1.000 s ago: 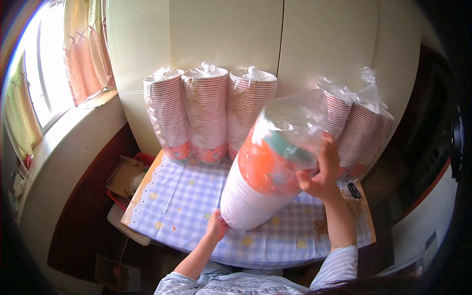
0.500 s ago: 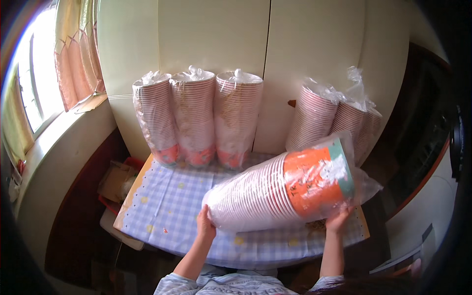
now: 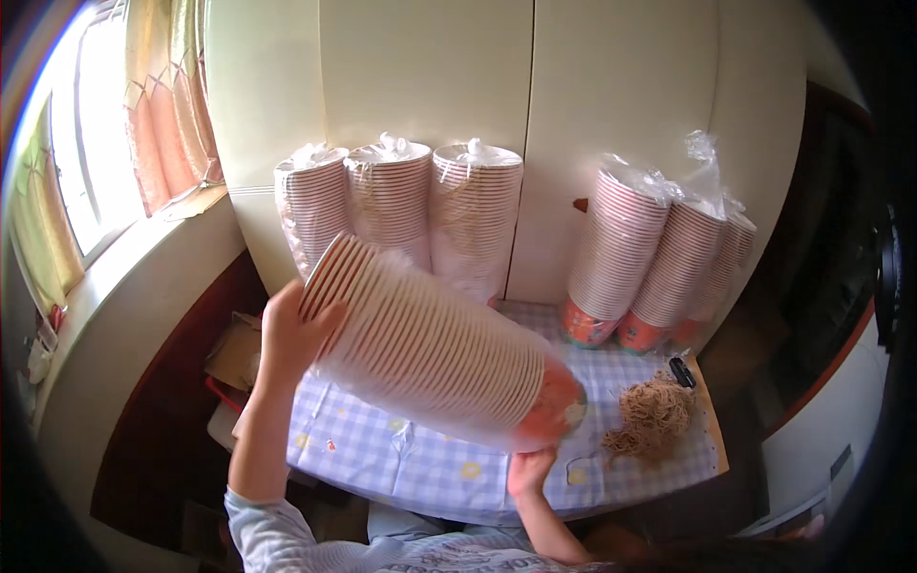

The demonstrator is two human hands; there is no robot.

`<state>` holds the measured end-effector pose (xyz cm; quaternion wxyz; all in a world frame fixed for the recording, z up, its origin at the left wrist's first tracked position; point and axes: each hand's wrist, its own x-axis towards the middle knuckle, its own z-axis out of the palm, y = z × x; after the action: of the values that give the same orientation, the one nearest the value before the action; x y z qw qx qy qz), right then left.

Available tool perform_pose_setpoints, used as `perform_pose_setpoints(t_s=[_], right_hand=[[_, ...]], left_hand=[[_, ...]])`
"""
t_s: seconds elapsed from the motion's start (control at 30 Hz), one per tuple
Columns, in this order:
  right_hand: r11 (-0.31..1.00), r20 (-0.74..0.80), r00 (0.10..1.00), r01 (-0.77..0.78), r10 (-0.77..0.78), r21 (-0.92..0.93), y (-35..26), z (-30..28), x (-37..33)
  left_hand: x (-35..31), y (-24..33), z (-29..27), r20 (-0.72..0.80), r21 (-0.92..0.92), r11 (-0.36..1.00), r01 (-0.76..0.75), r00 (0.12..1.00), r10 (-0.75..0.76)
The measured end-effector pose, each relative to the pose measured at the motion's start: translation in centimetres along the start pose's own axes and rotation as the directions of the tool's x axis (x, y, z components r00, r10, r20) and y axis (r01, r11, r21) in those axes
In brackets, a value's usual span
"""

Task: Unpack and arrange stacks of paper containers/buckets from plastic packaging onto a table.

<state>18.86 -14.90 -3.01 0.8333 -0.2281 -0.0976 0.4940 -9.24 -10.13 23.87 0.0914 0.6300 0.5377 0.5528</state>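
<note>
A long stack of nested paper tubs (image 3: 430,353) in a clear plastic bag lies tilted between my hands above the table. Its rim end points up to the left and its orange-and-green base down to the right. My left hand (image 3: 289,329) grips the rim end, thumb over the near side. Under the base end, my right hand (image 3: 531,470) holds the bag from below, its fingers partly hidden. Behind stand three bagged stacks of tubs (image 3: 478,210) at left centre, and another bagged group (image 3: 619,248) stands at the right, knotted at the top.
A blue-checked tablecloth (image 3: 439,468) covers the table. On its right side lie a tangle of tan strands (image 3: 652,415) and a small black object (image 3: 682,372). Pale cabinet doors (image 3: 420,76) rise behind. A cardboard box (image 3: 234,351) sits low at the left, below the window ledge.
The stack has swung round: its rim end rose to the left with my left hand, and its base came down and left with my right hand. The tan strands are now uncovered.
</note>
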Motion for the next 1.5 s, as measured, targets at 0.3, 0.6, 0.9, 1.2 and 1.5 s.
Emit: perform_pose_setpoints(t_s=[0.3, 0.6, 0.9, 1.2, 1.5], right_hand=[[0.855, 0.124, 0.849, -0.519, 0.514, 0.007, 2.1, 1.0, -3.8], [0.646, 0.086, 0.644, -0.732, 0.760, -0.217, -3.2, -1.9, -0.4], [0.848, 0.169, 0.985, 0.062, 0.033, -0.526, -13.8, 4.2, -1.5], [-0.175, 0.970, 0.200, 0.969, 0.139, -0.175, -22.6, 17.4, -1.6], [-0.336, 0.931, 0.147, 0.942, 0.334, -0.028, -21.0, 20.1, -0.4]], left_hand=[[7.1, 10.7, 4.6, 0.462, 0.355, 0.843, -0.404, 0.860, 0.217], [7.8, 14.6, 9.9, 0.714, 0.149, 0.773, -0.616, 0.608, 0.347], [1.8, 22.3, 12.2, 0.819, -0.009, 0.628, -0.778, 0.355, 0.450], [0.9, 20.5, 11.5, 0.785, 0.073, 0.538, -0.840, 0.381, 0.489], [-0.5, 17.5, 6.5, 0.474, -0.093, 0.465, -0.881, 0.371, 0.799]])
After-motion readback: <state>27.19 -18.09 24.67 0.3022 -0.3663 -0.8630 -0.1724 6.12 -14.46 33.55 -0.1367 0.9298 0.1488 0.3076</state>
